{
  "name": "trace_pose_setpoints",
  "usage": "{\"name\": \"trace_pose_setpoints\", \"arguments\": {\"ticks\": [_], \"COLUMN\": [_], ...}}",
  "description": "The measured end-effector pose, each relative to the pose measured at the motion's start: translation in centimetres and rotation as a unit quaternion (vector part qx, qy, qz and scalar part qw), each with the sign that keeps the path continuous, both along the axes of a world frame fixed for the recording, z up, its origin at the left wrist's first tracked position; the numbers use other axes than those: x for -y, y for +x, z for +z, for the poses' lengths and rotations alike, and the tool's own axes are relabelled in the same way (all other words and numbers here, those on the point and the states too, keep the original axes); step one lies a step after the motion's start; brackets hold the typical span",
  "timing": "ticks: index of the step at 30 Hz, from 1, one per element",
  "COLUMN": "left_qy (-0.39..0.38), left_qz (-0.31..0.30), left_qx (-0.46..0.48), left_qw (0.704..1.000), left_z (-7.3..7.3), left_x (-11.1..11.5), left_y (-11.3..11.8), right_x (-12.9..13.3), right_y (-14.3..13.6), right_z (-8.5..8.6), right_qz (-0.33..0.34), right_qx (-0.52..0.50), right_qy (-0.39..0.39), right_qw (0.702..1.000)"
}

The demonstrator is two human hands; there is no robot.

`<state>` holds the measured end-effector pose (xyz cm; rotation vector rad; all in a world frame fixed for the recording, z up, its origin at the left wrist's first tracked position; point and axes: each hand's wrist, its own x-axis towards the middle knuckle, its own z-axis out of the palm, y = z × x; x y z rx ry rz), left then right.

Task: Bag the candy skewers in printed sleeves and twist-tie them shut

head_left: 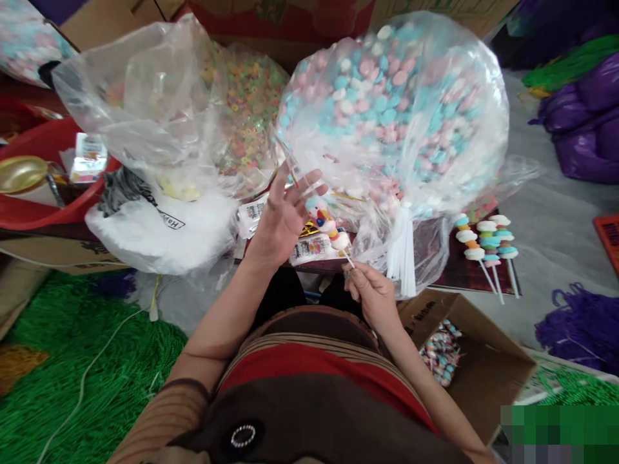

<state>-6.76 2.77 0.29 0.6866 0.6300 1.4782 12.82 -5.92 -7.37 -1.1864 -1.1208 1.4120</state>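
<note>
My right hand (pixel 371 290) pinches the white stick of a marshmallow skewer (pixel 329 225). Pastel and white marshmallows are threaded on it with small coloured pieces between, and it tilts up and left. Beside its top end is my left hand (pixel 286 216), palm up, fingers partly spread around a narrow clear plastic sleeve (pixel 298 177). Whether the skewer's tip is inside the sleeve I cannot tell. Printed packets (pixel 316 250) lie under the skewer. A bundle of white sticks (pixel 403 251) rests to its right, and several finished-looking skewers (pixel 488 241) lie at the table's right corner.
A large clear bag of pink, blue and white marshmallows (pixel 387 103) fills the back. Left of it stands a bag of ring-shaped candies (pixel 251 103), then a white bag (pixel 169 222) and a red basin (pixel 53 209). An open carton (pixel 493 367) holding wrapped skewers is below right.
</note>
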Motion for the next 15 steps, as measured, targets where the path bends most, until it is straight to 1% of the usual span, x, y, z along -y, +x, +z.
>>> {"name": "trace_pose_setpoints", "arguments": {"ticks": [3, 6, 9, 12, 15], "left_qy": [-0.054, -0.103, -0.118, -0.13, -0.152], "left_qz": [0.047, 0.06, 0.052, 0.066, 0.084], "left_qx": [-0.011, 0.008, 0.031, 0.026, 0.023], "left_qw": [0.997, 0.993, 0.991, 0.989, 0.985], "left_z": [0.5, 0.4, 0.6, 1.0, 1.1], "left_x": [-0.8, -0.9, -0.7, -0.8, -1.1], "left_y": [0.1, 0.8, 1.1, 0.8, 0.4], "right_x": [0.2, 0.2, 0.1, 0.1, 0.1], "right_y": [0.5, 0.8, 1.0, 1.1, 1.1], "right_z": [0.1, 0.3, 0.3, 0.4, 0.4], "right_qz": [-0.017, -0.03, -0.039, -0.045, -0.048], "right_qx": [0.071, 0.119, 0.15, 0.186, 0.189], "right_qy": [0.039, 0.077, 0.114, 0.143, 0.132], "right_qw": [0.997, 0.989, 0.981, 0.971, 0.972]}}
